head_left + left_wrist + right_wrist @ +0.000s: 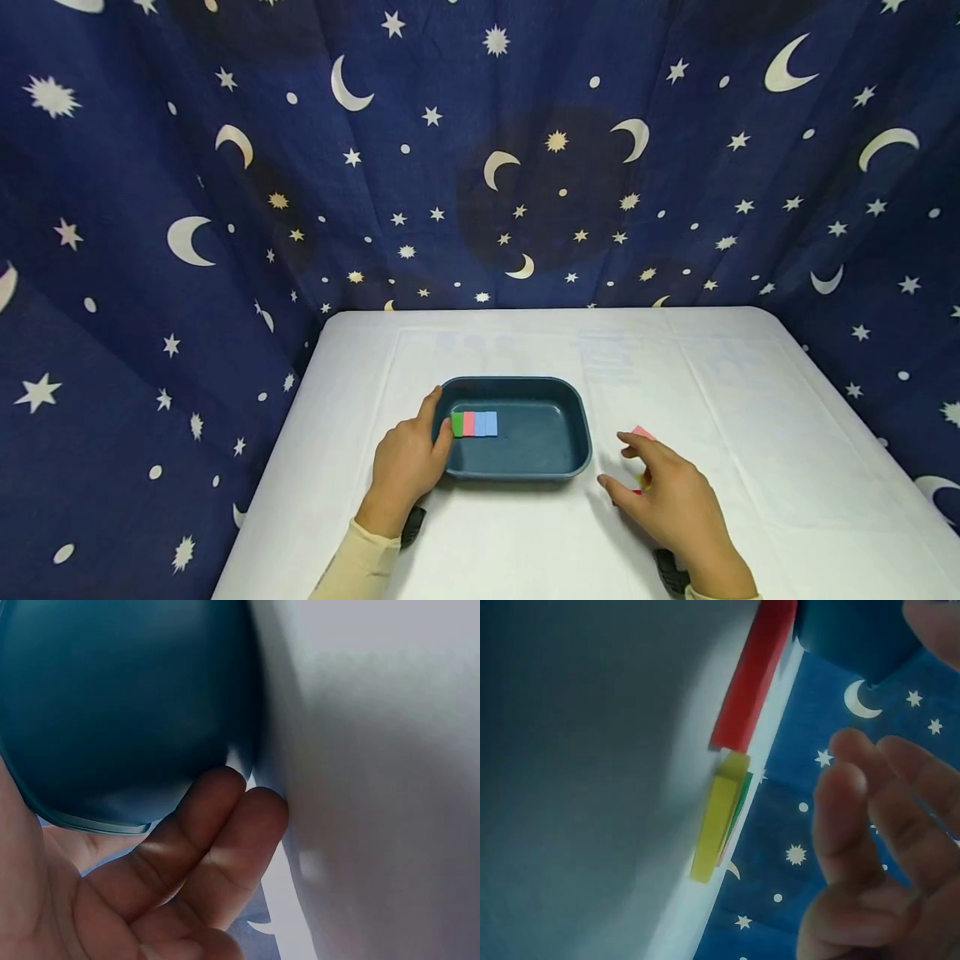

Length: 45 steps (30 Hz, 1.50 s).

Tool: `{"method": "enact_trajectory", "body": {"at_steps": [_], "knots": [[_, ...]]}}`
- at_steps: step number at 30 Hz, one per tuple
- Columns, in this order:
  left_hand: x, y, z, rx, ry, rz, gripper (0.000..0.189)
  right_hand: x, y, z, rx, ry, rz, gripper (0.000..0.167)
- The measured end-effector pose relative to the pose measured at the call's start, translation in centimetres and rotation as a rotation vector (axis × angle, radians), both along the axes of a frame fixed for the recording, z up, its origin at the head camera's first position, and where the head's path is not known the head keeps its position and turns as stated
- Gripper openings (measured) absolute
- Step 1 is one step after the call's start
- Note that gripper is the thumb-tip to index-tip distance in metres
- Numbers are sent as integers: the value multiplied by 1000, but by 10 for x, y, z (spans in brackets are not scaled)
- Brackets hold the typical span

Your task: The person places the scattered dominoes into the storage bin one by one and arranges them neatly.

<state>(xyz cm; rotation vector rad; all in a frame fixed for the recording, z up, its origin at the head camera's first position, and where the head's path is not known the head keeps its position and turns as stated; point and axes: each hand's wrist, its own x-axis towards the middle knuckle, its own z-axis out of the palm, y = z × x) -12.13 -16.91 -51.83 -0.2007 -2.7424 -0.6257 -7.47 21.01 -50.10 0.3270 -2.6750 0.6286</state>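
A dark teal rectangular tray (536, 433) stands on the white-covered table. My left hand (408, 458) grips its left end, thumb over the rim and the other fingers against the outer wall, as the left wrist view shows too. Inside the tray, a green block (457, 424), a pink block (468, 424) and blue blocks (486, 424) lie side by side in a row. Right of the tray, my right hand (678, 504) hovers with thumb and fingers apart, holding nothing. Near it on the table are a red block (756, 675), a yellow block (714, 829) and a green block (739, 802), partly hidden.
A pink piece (642, 432) shows just beyond the right fingers. The white tablecloth (757, 400) extends around the tray. A dark blue curtain (420, 192) with moons and stars hangs behind the table and at both sides.
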Motion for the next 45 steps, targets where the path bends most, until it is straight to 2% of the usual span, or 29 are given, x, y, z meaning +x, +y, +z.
{"method": "enact_trajectory", "body": {"at_steps": [5, 11, 26, 38, 45], "knots": [[0, 1, -1, 2, 2, 0, 58, 2, 5, -8, -18, 0, 6, 65], [1, 2, -3, 6, 5, -5, 58, 2, 8, -10, -1, -15, -6, 66], [-1, 2, -3, 8, 9, -5, 57, 3, 11, -4, 38, -269, -69, 68], [-1, 2, -3, 10, 0, -2, 57, 3, 13, -4, 58, -337, -106, 70], [-2, 2, -2, 10, 4, -1, 57, 4, 15, -3, 64, -443, -162, 78]]}}
